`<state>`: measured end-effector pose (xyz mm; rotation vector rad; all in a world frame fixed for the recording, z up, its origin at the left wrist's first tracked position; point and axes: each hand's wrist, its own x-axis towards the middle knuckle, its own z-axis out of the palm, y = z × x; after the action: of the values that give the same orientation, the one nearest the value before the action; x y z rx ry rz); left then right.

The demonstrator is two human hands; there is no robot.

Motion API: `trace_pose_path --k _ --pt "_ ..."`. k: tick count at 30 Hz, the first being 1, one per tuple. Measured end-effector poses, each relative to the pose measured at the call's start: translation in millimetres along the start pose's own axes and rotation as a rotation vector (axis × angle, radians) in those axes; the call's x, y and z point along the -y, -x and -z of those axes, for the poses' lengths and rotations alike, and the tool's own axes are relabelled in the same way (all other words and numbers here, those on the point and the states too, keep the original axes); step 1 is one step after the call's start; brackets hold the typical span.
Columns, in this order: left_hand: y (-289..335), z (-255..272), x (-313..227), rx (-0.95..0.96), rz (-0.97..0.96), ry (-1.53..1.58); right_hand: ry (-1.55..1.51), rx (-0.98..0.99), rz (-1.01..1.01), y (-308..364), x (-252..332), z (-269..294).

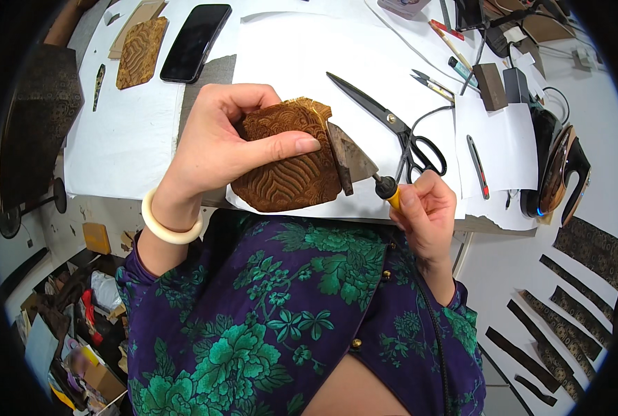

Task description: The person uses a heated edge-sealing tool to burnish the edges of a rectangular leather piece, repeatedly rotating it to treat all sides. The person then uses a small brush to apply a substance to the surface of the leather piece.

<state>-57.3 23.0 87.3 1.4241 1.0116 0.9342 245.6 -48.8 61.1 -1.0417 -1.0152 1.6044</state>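
Note:
My left hand [229, 142] grips a brown-gold patterned fabric-covered panel [288, 184] with cut corners, the thumb lying across its face. In my right hand [427, 215] is a small heated iron [356, 154] with a flat triangular metal head and a yellow handle on a cord. Its flat head lies against the panel's right edge, where a dark strip stands out from the side. The fingers behind the panel are hidden. Black-handled scissors [392, 121] lie spread on white paper just beyond my right hand.
A black phone [196, 43] and another patterned panel [142, 53] lie at the far left. Thread snips [434, 84], a dark block [490, 87], a utility knife [477, 166] and a clothes iron [559, 170] are on the right. Dark fabric strips [524, 358] hang or lie at the lower right.

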Motion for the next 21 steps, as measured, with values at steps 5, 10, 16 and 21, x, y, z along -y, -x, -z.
trace_pose_path --k 5,10,16,21 --pt "-1.3 0.2 -3.5 0.030 -0.013 -0.028 -0.079 0.013 -0.109 -0.7 -6.4 0.9" --pt "-4.0 -1.0 -3.7 0.044 -0.029 -0.023 -0.142 0.044 -0.174 -2.2 -6.6 3.1" --pt "-7.3 9.8 14.9 -0.036 -0.619 -0.548 0.024 -0.133 0.043 -11.6 4.1 20.5" --pt "12.4 1.3 49.3 -0.041 -0.669 -0.961 0.304 -0.226 0.225 -11.5 12.5 34.5"
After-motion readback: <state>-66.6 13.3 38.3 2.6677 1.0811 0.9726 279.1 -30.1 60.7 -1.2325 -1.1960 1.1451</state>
